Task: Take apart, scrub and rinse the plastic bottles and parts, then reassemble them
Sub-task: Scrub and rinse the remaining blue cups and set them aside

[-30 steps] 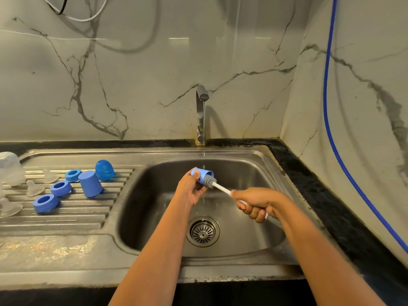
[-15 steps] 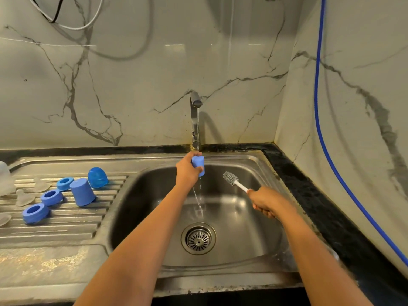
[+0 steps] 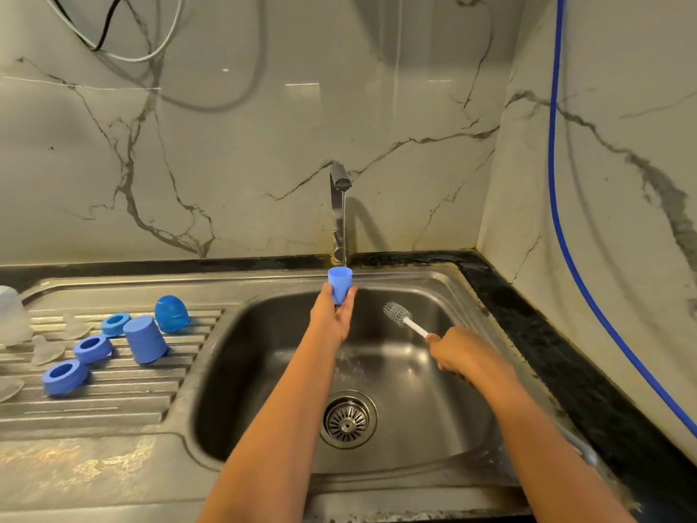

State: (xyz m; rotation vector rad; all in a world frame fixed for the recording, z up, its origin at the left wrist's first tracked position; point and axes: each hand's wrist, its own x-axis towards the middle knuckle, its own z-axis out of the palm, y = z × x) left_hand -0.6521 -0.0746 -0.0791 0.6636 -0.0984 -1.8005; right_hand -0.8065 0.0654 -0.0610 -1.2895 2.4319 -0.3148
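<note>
A single wide-angle view from the person's head, looking forward and down over the sink (image 3: 415,277) and squarely facing the marble back wall (image 3: 226,164), with the tap (image 3: 338,205) near mid-frame. Both forearms enter from the lower edge, and the left hand (image 3: 333,317) and right hand (image 3: 460,352) sit at arm's reach over it. The draining board (image 3: 113,394) fills the left side and the side wall (image 3: 622,220) the right; straight lines bow toward the edges

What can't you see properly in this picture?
Head view:
End of the brush: hidden inside the right hand.
Part of the clear bottle: cut off by the left edge.
Inside of the blue cap in the left hand: hidden by its wall.
The clear teats: too blurry.
</note>
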